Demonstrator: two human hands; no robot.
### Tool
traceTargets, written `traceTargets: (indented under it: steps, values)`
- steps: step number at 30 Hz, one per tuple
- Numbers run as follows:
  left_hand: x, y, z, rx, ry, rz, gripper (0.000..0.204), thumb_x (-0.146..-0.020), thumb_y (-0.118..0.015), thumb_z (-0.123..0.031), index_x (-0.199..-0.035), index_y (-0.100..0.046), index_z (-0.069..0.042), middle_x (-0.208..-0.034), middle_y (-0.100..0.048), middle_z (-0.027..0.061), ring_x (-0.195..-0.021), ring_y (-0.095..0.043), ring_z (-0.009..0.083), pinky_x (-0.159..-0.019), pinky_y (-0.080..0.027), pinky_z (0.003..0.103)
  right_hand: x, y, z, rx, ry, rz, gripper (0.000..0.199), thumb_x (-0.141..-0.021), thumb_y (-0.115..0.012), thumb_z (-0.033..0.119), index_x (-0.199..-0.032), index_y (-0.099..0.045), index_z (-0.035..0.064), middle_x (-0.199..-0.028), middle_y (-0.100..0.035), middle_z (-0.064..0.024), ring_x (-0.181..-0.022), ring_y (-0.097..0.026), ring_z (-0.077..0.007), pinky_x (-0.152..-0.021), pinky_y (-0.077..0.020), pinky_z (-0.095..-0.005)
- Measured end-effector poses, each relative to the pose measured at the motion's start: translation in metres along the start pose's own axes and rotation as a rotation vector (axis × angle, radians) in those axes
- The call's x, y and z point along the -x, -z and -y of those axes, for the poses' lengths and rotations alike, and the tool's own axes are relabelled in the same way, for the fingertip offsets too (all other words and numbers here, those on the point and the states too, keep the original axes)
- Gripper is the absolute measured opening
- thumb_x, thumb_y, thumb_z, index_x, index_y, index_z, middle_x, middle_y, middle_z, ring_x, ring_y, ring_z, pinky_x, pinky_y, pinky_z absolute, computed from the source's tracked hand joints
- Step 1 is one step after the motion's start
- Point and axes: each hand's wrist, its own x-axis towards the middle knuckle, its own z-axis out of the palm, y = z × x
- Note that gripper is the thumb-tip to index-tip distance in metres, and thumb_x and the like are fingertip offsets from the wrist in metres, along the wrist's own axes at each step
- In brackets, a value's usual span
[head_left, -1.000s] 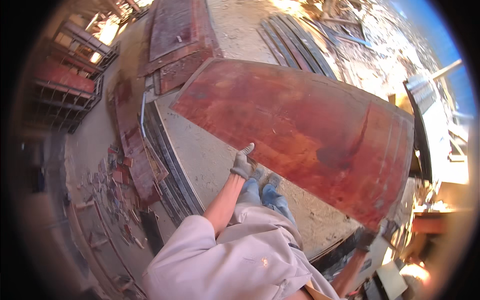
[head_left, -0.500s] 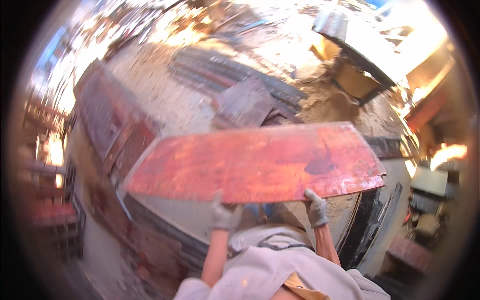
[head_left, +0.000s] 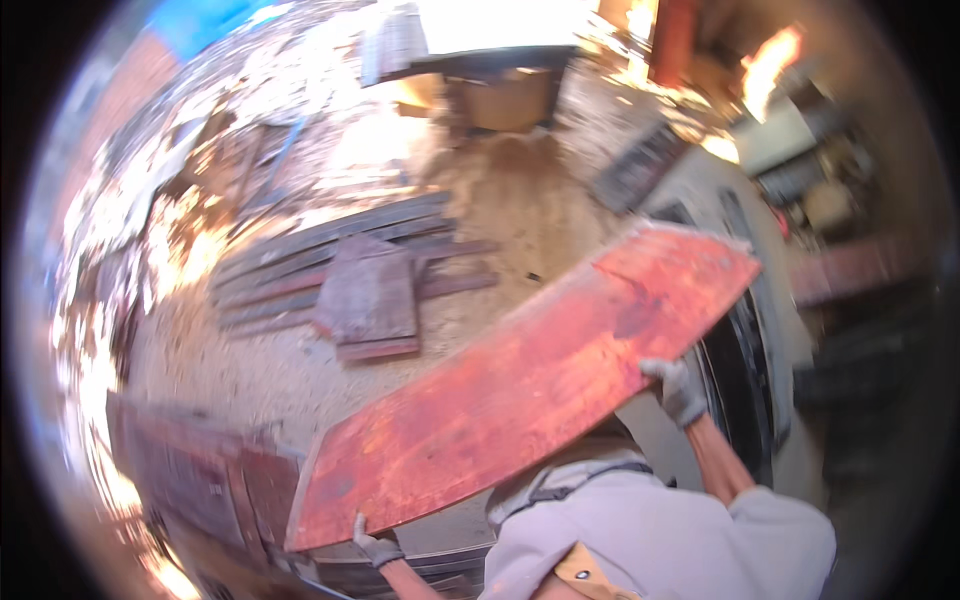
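Note:
A long, worn red wooden board (head_left: 500, 390) is held up in front of my body, slanting from lower left to upper right. My left hand (head_left: 378, 545), in a pale knit glove, grips the near edge close to the board's left end, thumb over the top face. Further right along that same edge, my gloved right hand (head_left: 678, 390) holds on, its thumb also on top. The fingers of both hands are mostly hidden under the board. Dark stains mark the red face, and its right end looks chipped.
Long dark planks (head_left: 340, 255) lie on the dusty ground ahead, a shorter brown board stack (head_left: 370, 295) on them. Larger dark red panels (head_left: 190, 465) lie at lower left. Black lengths (head_left: 745, 370) run beside my right arm. A machine with a sawdust-coated opening (head_left: 505, 100) stands at the back.
My view has swung right. The board has tilted, its left end now lower and its right end higher. My left hand has shifted toward the board's left end; both hands still hold it.

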Motion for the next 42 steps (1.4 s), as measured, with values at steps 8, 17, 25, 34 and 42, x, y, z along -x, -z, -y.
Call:
traceTargets:
  steps: [8,17,25,34,42]
  values:
    - [0.066,-0.273,0.058,-0.007,0.034,0.287,0.042,-0.098,-0.061,-0.021,-0.133,-0.066,0.001,-0.132,-0.071,0.0145,-0.124,-0.068,0.0325,-0.110,-0.054,0.051,-0.099,0.192,0.018,0.019,0.090,-0.296,0.010,-0.091,-0.068,0.013,-0.090,-0.073,0.0042,-0.090,-0.071,-0.0006,-0.083,-0.067,-0.0139,-0.083,-0.0556,-0.0303]
    - [0.122,-0.632,0.139,0.014,-0.103,0.547,0.033,-0.099,-0.063,-0.014,-0.126,-0.067,0.005,-0.123,-0.074,0.0154,-0.116,-0.070,0.0293,-0.106,-0.055,0.046,-0.270,0.365,0.150,-0.783,0.179,-0.300,0.043,-0.096,-0.069,0.017,-0.136,-0.065,0.0014,-0.128,-0.073,-0.0126,-0.119,-0.071,-0.0249,-0.107,-0.0555,-0.0431]
    - [0.057,-0.900,0.228,0.332,0.083,0.914,0.018,-0.100,-0.066,-0.006,-0.115,-0.072,0.003,-0.110,-0.076,0.0106,-0.105,-0.071,0.0208,-0.101,-0.056,0.036,-0.517,0.398,0.174,-0.807,0.333,-0.320,0.033,-0.098,-0.071,0.011,-0.130,-0.068,0.0034,-0.124,-0.076,-0.0130,-0.106,-0.076,-0.0253,-0.090,-0.0650,-0.0386]
    - [-0.064,-1.100,0.294,0.302,0.309,0.714,0.014,-0.099,-0.067,-0.001,-0.112,-0.071,0.001,-0.105,-0.075,0.0097,-0.096,-0.073,0.0206,-0.091,-0.060,0.032,-0.729,0.410,0.218,-0.825,0.250,-0.393,0.033,-0.094,-0.074,0.013,-0.124,-0.072,0.0008,-0.126,-0.075,-0.0147,-0.112,-0.073,-0.0313,-0.099,-0.0617,-0.0452]
    - [-0.128,-1.150,0.320,0.168,0.479,0.527,0.009,-0.101,-0.074,-0.010,-0.108,-0.076,-0.005,-0.102,-0.078,0.0051,-0.098,-0.074,0.0173,-0.092,-0.064,0.032,-0.891,0.409,0.179,-0.817,-0.116,-0.584,0.043,-0.098,-0.073,0.030,-0.132,-0.070,0.0028,-0.132,-0.072,-0.0148,-0.120,-0.069,-0.0348,-0.104,-0.0580,-0.0529]
